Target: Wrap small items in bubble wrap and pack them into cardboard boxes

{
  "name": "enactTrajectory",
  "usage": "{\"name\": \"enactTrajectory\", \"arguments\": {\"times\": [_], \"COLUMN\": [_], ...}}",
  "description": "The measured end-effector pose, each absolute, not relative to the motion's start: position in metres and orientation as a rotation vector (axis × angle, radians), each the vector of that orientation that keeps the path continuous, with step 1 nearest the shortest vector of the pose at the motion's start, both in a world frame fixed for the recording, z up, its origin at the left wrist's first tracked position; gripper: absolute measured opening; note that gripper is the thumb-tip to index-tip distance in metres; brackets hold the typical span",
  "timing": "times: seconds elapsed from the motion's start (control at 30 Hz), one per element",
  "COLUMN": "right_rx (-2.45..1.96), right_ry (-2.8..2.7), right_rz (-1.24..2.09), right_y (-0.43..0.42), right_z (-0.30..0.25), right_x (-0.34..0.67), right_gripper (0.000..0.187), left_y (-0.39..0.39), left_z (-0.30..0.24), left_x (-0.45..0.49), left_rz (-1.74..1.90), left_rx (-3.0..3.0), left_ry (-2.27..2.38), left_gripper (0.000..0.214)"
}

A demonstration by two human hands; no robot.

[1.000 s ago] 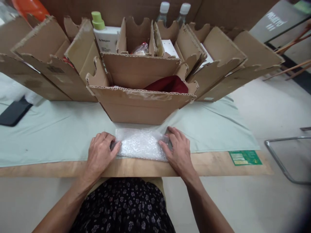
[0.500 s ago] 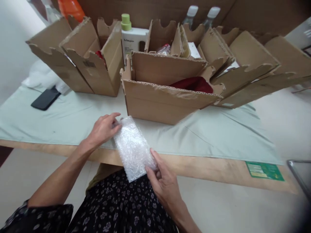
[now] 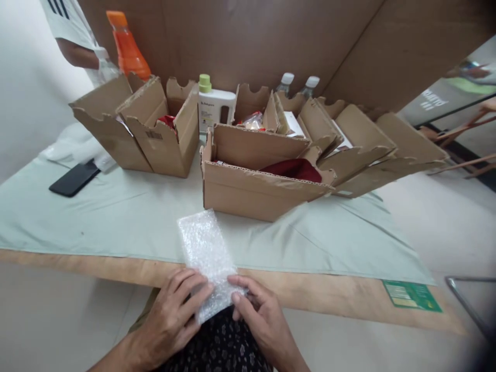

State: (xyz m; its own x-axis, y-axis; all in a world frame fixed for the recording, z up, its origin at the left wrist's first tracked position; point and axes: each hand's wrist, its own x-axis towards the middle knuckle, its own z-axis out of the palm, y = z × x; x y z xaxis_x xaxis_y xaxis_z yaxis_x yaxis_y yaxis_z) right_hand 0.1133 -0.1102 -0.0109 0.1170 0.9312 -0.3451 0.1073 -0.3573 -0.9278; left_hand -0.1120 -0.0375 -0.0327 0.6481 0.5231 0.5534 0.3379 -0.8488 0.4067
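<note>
closer came my left hand [image 3: 172, 310]; it and my right hand [image 3: 261, 312] grip a flat, clear bubble-wrap packet [image 3: 205, 248] between them.

A flat, rectangular, translucent bubble-wrap packet [image 3: 207, 253] slants across the table edge [image 3: 310, 291].

Head-worn camera, single view: looks forward and down across pale-green cloth-covered wooden table [image 3: 132, 227]; bare left hand [image 3: 174, 312] and bare right hand [image 3: 261, 318] near, tall brown cardboard panel [image 3: 248, 41] farther off.

White wall [image 3: 23, 103] at left, brown panel [image 3: 240, 41] behind 1 cloth-covered table [image 3: 329, 305], pale floor [image 3: 58, 305]
</note>
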Motion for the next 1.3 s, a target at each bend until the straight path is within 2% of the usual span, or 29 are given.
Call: {"name": "enactTrajectory", "arguments": {"times": [0.07,0.13,0.23,0.3,0.47,0.6,0.73,0.83,1.0,1.2,1.3], "right_rx": [-1.545,-1.538,-1.598,-1.591,-1.729,-1.799,-1.691,-1.541,-1.408,-1.395,-1.505], "right_ry": [-1.014,-1.101,-1.378,-1.539,-1.607,-1.732,-1.816,-1.984,-2.330,-2.135,-2.033], "right_rz": [1.352,1.213,0.919,0.858,0.862,0.748,0.309,0.064,0.216,0.655,0.623], "right_y": [-0.114,-0.115,-0.104,-0.088,-0.050,-0.043,-0.058,-0.069,-0.059,-0.046,-0.048], "right_z": [-0.011,-0.007,0.003,0.004,-0.009,-0.014,-0.006,0.001,0.002,0.008,0.010], "right_x": [0.118,0.125,0.137,0.137,0.116,0.109,0.115,0.121,0.127,0.132,0.133], "right_gripper": [0.048,0.056,0.069,0.073,0.049,0.048,0.041,0.040,0.028,0.030,0.030], "left_y": [-0.032,-0.029,-0.031,-0.032,-0.027,-0.020,-0.011,-0.005,-0.005,-0.015,-0.006], "left_z": [-0.037,-0.036,-0.028,-0.024,-0.023,-0.027,-0.029,-0.032,-0.026,-0.010,-0.011], "left_x": [-0.104,-0.102,-0.103,-0.102,-0.098,-0.097,-0.098,-0.100,-0.105,-0.111,-0.105], "left_rz": [1.095,1.065,0.936,0.889,0.975,1.121,0.952,0.893,0.919,0.989,0.974], "left_rx": [2.420,2.194,1.881,1.758,1.981,2.323,2.423,2.440,2.445,2.459,2.348], "left_ry": [0.791,0.936,1.153,1.196,1.265,1.278,1.249,1.199,1.200,0.991,1.011], "left_gripper": [0.035,0.032,0.040,0.043,0.043,0.044,0.026,0.022,0.020,0.030,0.027]}}
